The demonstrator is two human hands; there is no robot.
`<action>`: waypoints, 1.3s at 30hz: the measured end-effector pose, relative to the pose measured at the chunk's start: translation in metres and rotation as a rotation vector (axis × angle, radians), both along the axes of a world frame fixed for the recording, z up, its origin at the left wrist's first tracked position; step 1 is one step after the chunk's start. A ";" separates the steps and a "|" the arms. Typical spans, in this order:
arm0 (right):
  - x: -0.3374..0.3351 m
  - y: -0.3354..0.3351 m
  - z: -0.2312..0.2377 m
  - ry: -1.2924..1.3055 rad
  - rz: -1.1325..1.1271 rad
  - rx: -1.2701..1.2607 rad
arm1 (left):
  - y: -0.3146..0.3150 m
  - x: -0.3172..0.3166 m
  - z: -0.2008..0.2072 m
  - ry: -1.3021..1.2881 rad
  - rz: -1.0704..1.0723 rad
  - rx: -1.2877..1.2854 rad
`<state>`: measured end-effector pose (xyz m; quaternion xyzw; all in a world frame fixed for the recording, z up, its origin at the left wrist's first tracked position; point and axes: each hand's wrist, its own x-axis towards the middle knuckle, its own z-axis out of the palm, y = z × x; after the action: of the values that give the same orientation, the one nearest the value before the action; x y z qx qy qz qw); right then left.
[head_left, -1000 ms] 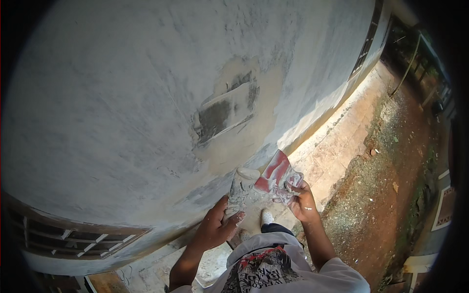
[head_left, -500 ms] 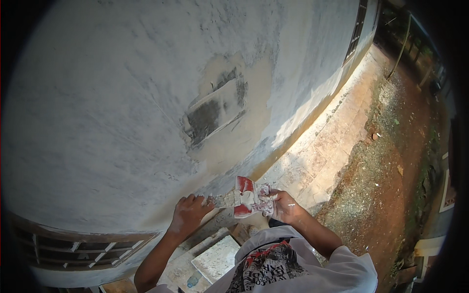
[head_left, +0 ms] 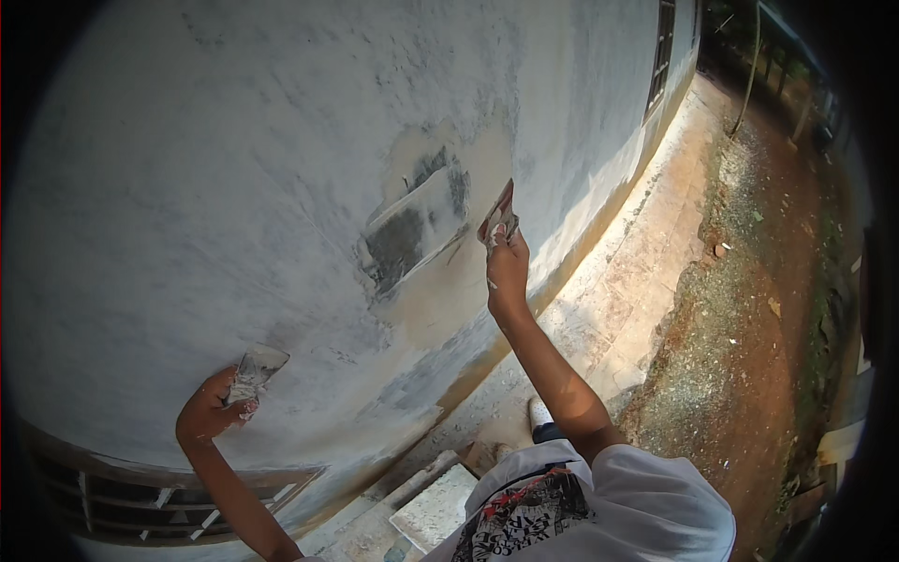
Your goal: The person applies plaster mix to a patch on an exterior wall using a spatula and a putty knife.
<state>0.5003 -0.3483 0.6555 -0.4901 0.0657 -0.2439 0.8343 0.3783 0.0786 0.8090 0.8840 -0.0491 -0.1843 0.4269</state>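
Note:
My right hand (head_left: pixel 508 267) is closed round a red putty knife (head_left: pixel 498 212) smeared with pale filler, its blade against or close to the wall (head_left: pixel 281 122) just right of a patch. That patch (head_left: pixel 417 220) shows dark grey rough areas ringed by beige filler. Lower on the left, my left hand (head_left: pixel 208 409) grips a second putty knife (head_left: pixel 255 368), greyish and coated with filler, near the wall. Whether that blade touches the wall I cannot tell.
A barred window opening (head_left: pixel 150 506) lies at lower left, another window (head_left: pixel 661 56) at upper right. Below me stands a white-spattered block or box (head_left: pixel 435 506). A paved strip (head_left: pixel 646 244) runs along the wall's foot, beside gravel and reddish soil (head_left: pixel 721 375).
My hands were together at chest height with the two knives touching. Now they are apart: the right has risen to the wall beside the patch, the left has swung out left.

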 end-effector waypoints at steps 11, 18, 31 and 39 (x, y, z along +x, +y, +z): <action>-0.047 0.149 -0.012 -0.132 -0.122 -0.480 | 0.030 0.003 -0.005 0.085 -0.218 -0.372; -0.071 0.059 0.005 0.015 0.451 0.338 | 0.022 0.003 -0.004 0.029 -0.248 -0.388; -0.031 0.134 0.003 -0.073 -0.154 -0.692 | 0.021 0.002 0.003 0.083 -0.260 -0.365; -0.115 0.050 0.005 0.043 0.687 0.110 | -0.072 -0.042 -0.100 0.313 -0.131 -0.556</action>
<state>0.3856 -0.2985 0.6606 -0.4427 -0.0727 0.0654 0.8913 0.3368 0.0065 0.7091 0.6894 -0.0879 -0.3246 0.6416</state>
